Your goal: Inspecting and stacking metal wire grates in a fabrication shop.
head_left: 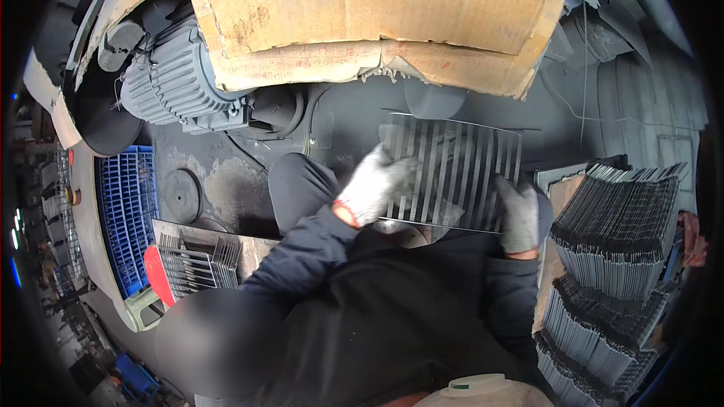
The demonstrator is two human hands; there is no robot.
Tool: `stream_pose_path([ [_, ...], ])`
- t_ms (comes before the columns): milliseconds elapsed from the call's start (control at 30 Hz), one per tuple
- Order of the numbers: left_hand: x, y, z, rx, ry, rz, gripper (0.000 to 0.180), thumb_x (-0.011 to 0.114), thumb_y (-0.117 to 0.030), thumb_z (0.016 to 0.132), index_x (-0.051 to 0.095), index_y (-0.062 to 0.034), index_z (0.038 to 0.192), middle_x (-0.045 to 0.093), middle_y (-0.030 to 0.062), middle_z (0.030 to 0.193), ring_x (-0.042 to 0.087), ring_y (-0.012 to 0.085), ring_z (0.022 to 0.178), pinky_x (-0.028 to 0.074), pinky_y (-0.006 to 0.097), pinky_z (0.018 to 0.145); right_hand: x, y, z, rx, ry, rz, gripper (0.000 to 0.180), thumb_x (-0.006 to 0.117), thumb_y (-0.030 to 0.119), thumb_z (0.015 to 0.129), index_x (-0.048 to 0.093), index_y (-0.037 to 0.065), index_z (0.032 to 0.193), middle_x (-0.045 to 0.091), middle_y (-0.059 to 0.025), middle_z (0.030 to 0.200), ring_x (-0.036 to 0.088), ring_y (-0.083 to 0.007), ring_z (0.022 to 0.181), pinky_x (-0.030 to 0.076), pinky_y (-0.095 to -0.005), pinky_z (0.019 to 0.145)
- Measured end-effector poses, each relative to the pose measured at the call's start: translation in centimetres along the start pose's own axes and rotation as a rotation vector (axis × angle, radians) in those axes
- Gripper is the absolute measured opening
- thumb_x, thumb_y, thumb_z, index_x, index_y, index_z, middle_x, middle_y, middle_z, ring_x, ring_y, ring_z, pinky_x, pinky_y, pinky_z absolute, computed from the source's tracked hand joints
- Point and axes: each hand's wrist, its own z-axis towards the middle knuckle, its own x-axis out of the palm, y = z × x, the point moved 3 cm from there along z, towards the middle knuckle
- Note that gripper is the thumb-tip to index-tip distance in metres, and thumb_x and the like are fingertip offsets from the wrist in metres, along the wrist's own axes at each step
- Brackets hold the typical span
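A rectangular metal grate with parallel slats is held over my lap, just below a partly hidden grey wheel. My left hand, in a white glove with darkened fingers, is at the grate's left edge; its fingers curl over the slats and are blurred by motion. My right hand, in a grey-stained glove, grips the grate's lower right side with the thumb raised along the edge. Part of the wheel is covered by the cardboard above it.
Large cardboard sheets hang ahead, beside a ribbed grey motor. Tall stacks of metal grates stand on the right. More grates lean at the left, near a blue plastic crate and a red round thing.
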Motion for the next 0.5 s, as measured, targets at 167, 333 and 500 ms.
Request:
stream_pose_path([
  [167,1.4,-1.2,0.0,0.060,0.007,-0.192,0.022,0.074,-0.018,0.103,0.062,-0.0018,0.113,0.069,0.0065,0.091,0.066,0.0151,0.067,0.057,0.032,0.059,-4.2,-1.4,2.3,-0.104,0.037,-0.132,0.027,0.072,0.011,0.100,0.073,-0.002,0.124,0.077,-0.0067,0.113,0.071,-0.0147,0.098,0.056,-0.0302,0.089],
  [333,-8.7,0.2,-3.8,-0.069,-0.230,-0.337,0.021,0.065,-0.015,0.105,0.062,-0.0021,0.121,0.068,0.0079,0.089,0.068,0.0205,0.063,0.061,0.036,0.058,8.8,-0.8,2.1,0.041,0.385,-0.016,0.022,0.070,0.016,0.104,0.072,0.004,0.122,0.077,-0.0061,0.107,0.069,-0.0118,0.085,0.056,-0.0276,0.071],
  [500,-4.4,-1.6,-1.7,-0.088,-0.138,-0.248,0.021,0.068,-0.016,0.105,0.061,-0.0040,0.120,0.067,0.0057,0.087,0.066,0.0170,0.064,0.059,0.033,0.059,4.3,-1.3,2.7,-0.034,0.215,0.001,0.023,0.070,0.013,0.103,0.072,-0.001,0.121,0.078,-0.0063,0.102,0.071,-0.0143,0.093,0.056,-0.0301,0.084],
])
